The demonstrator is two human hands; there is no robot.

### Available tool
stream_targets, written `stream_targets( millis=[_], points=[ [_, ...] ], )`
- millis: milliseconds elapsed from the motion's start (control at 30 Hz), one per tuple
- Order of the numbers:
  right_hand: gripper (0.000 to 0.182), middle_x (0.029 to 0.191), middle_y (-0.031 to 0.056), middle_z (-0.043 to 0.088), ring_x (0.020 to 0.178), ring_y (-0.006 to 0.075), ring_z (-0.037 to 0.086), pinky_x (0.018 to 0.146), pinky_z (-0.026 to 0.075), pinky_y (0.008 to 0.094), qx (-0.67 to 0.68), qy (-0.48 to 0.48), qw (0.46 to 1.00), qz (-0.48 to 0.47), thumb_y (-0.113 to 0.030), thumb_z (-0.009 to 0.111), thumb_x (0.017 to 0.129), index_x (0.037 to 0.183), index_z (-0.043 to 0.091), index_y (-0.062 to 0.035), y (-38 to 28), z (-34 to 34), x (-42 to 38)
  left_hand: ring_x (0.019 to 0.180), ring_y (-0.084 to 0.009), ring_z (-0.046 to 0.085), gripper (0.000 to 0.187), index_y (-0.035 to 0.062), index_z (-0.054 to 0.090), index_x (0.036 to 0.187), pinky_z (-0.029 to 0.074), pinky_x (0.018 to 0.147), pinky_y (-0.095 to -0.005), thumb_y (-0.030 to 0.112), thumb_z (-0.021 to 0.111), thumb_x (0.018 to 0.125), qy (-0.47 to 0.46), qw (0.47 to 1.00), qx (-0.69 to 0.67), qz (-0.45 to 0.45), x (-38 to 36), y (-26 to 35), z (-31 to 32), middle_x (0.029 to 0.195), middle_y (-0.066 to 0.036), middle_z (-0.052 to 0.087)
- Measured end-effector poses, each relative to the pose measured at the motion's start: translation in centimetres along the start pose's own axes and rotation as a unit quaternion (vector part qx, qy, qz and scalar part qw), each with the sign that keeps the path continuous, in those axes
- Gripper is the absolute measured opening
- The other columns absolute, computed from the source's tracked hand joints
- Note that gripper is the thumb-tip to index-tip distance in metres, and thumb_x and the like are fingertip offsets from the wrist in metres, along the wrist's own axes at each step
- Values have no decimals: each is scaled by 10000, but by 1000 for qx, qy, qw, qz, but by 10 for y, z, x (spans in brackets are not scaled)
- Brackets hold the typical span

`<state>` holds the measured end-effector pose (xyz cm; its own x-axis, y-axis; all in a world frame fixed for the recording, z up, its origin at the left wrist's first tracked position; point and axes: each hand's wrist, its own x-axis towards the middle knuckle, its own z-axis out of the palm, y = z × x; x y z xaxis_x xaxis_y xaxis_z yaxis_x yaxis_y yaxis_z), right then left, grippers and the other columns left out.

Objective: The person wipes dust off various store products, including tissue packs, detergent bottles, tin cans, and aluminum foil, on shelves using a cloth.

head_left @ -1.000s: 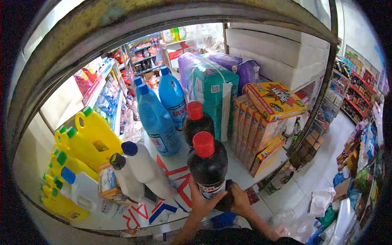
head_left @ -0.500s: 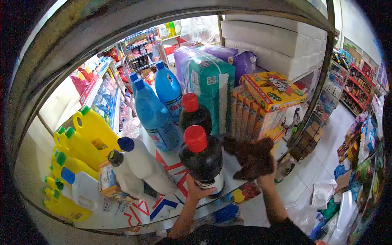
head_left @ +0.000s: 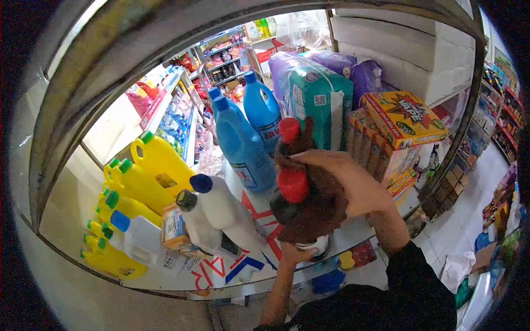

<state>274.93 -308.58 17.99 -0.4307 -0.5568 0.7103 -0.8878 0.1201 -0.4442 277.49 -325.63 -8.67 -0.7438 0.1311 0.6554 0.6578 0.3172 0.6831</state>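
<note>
The left hand (head_left: 296, 254) has its grip wrapped low around the front red-capped dark bottle (head_left: 292, 185), which stands upright. The right hand (head_left: 353, 179) has swung in from that bottle's right — its grip, pinching the brown cloth (head_left: 327, 205), now brings the cloth against the bottle's shoulder, so cloth and bottle meet. Behind the bottle: another red-capped bottle (head_left: 289, 131), then a teal pack (head_left: 317, 102).

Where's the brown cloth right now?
In the head view, just right of centre: the brown cloth is in the right hand, against the front red-capped bottle, above the left hand.
</note>
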Motion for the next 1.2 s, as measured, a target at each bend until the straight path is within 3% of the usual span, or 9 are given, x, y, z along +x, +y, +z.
stream_targets(
  millis=[200, 400, 567, 633, 733, 833, 967, 1100, 1200],
  points=[
    [782, 1093, 187, 481, 1033, 345, 455, 891, 349, 390, 2, -1, 1000, -18, -290, 728, 458, 1120, 419, -11, 13, 3, -14, 1010, -254, 463, 766, -8, 417, 1104, 356, 857, -382, 424, 725, 552, 77, 985, -61, -140, -29, -29, 15, 1100, -124, 464],
    [902, 1249, 178, 345, 1171, 290, 332, 980, 249, 371, 213, 8, 971, 109, -309, 739, 496, 1229, 303, -14, 32, 43, -65, 1020, -265, 429, 739, -7, 356, 1151, 321, 880, -379, 348, 711, 609, 199, 978, -37, -44, 0, 49, 13, 1092, -143, 429],
    [980, 1292, 149, 308, 1196, 249, 297, 1006, 204, 359, 273, -32, 931, 240, -293, 752, 522, 1286, 206, -14, 40, 75, -117, 1044, -299, 413, 711, -12, 365, 1142, 299, 893, -394, 352, 689, 624, 168, 983, -19, -66, -25, 31, 18, 1100, -167, 426],
    [979, 1299, 145, 301, 1198, 249, 293, 1007, 198, 354, 380, -4, 873, 307, -274, 752, 529, 1290, 195, -13, 44, 88, -143, 1087, -328, 376, 848, -19, 334, 1166, 265, 917, -421, 468, 702, 578, 86, 980, 177, 37, -10, 49, 2, 1149, -189, 388],
    [791, 1212, 111, 405, 1110, 206, 396, 952, 288, 330, 321, 81, 872, 361, -193, 732, 577, 1226, 317, -11, 65, 114, -218, 1139, -335, 319, 1006, -32, 294, 1192, 224, 943, -430, 575, 702, 501, 132, 990, -49, -3, 10, 71, -2, 1217, -205, 319],
    [862, 1311, 165, 282, 1196, 273, 298, 993, 225, 347, 249, -23, 888, 385, -257, 686, 616, 1287, 207, -7, 46, 109, -188, 1131, -306, 312, 1098, -44, 278, 1196, 244, 932, -418, 617, 709, 432, 143, 975, -117, -126, -12, 55, 4, 1196, -185, 311],
    [765, 1272, 203, 313, 1159, 342, 328, 977, 258, 367, 86, -49, 937, 335, -225, 665, 625, 1241, 278, 13, 37, 117, -185, 1059, -243, 377, 1028, -18, 297, 1185, 304, 888, -389, 599, 707, 471, 223, 965, -139, -20, -1, 39, 3, 1138, -123, 378],
    [668, 1203, 221, 375, 1079, 376, 395, 913, 340, 389, -110, -116, 918, 364, -185, 647, 606, 1173, 364, 25, 15, 123, -177, 890, -157, 470, 545, -3, 380, 1124, 365, 805, -301, 389, 555, 788, 199, 908, -311, -198, 0, 51, -20, 1089, -43, 461],
    [597, 1114, 208, 463, 1013, 356, 462, 865, 386, 389, -88, -152, 928, 329, -183, 633, 594, 1116, 431, 26, 3, 102, -162, 925, -184, 478, 417, -7, 397, 1124, 368, 821, -309, 330, 396, 878, 143, 933, -197, -266, -3, 33, -31, 1096, -65, 465]
  ],
)
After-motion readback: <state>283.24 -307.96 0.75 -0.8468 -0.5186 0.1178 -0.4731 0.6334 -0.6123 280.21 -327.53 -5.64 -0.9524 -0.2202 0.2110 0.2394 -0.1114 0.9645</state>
